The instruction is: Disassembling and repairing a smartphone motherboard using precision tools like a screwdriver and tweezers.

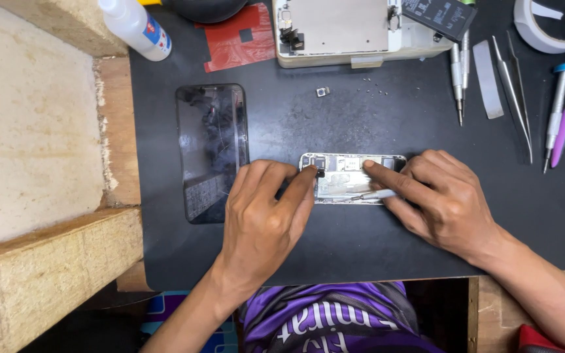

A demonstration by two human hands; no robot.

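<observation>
On the black mat point(361, 261), an opened phone body point(351, 178) lay between the person's hands. The left hand point(263, 222) pressed its fingertips on the body's left end, gripping nothing else. The right hand point(436, 196) pinched a small screwdriver point(375, 195) over the body's lower edge, forefinger stretched along the top. A detached screen point(212, 150) lay just left, tweezers point(514, 98) well apart.

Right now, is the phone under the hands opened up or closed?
Opened up: the phone body shows bare internal parts, and its screen lies apart beside it.
</observation>
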